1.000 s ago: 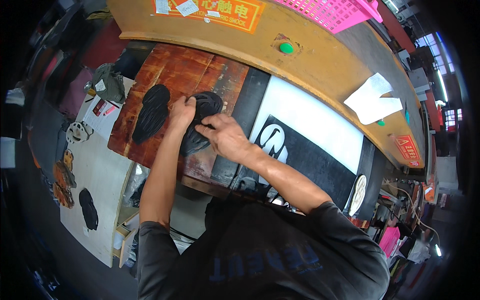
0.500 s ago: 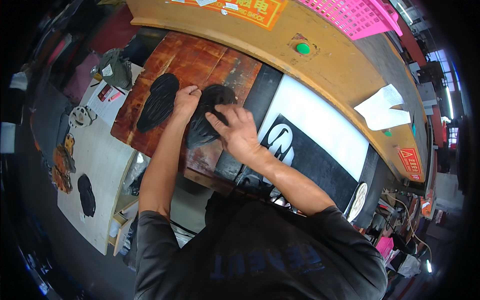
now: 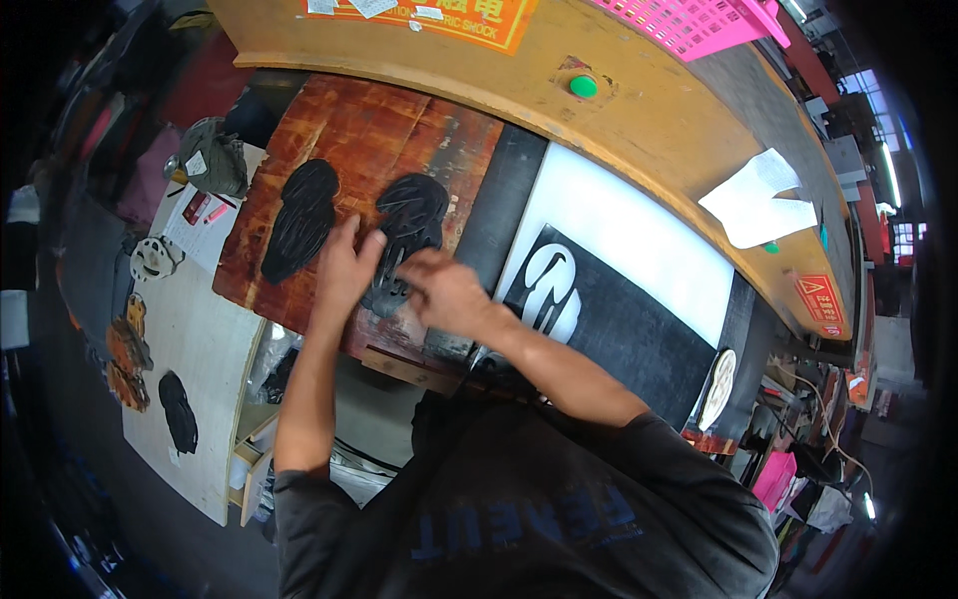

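Note:
Two black, sole-shaped pieces with streaked surfaces lie on the reddish-brown board. My left hand is between the left sole-shaped piece and the right sole-shaped piece, thumb and fingers apart, close to the right one's edge. Over the lower end of that right piece is my right hand, its fingers bent, slightly blurred and apart. Neither hand visibly grips anything. Narrow slits or strips show in the right piece between my hands; part of its lower end is covered.
The brown board lies beneath a yellow machine beam with a green button. To the right, a black sheet with white sole-shaped cutouts lies on a white board. A pale side table holds papers and another black piece.
My left hand has gone from a closed fist at the right piece's upper left to opened fingers lower down. The right hand has slid down toward that piece's lower end.

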`<control>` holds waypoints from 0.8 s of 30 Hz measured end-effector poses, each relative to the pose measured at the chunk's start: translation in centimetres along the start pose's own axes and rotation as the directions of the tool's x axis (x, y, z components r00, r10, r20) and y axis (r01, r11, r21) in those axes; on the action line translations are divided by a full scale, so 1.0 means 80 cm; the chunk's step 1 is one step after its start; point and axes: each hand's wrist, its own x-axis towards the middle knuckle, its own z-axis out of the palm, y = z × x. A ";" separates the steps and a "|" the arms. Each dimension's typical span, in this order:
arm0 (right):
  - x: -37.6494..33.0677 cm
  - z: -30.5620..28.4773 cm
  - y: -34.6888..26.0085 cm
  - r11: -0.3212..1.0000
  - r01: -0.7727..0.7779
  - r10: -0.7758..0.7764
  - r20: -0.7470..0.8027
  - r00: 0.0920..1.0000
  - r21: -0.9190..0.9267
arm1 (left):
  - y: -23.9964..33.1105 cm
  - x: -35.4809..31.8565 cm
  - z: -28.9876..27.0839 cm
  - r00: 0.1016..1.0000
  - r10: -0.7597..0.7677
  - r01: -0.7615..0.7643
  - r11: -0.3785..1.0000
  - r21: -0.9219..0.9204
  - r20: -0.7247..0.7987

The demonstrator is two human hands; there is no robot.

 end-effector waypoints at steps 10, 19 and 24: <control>0.105 -0.022 0.108 0.761 -0.599 0.622 -0.019 0.783 0.249 | 0.026 -0.114 0.031 0.984 0.144 -0.178 0.862 0.474 0.107; 0.125 -0.039 0.111 0.288 -0.570 0.672 0.262 0.693 0.769 | 0.009 -0.094 0.003 0.973 0.154 -0.200 0.934 0.296 0.170; 0.145 -0.058 0.114 0.378 -0.625 0.632 0.303 0.713 0.683 | 0.019 -0.082 -0.017 0.968 0.100 -0.165 0.945 0.284 0.230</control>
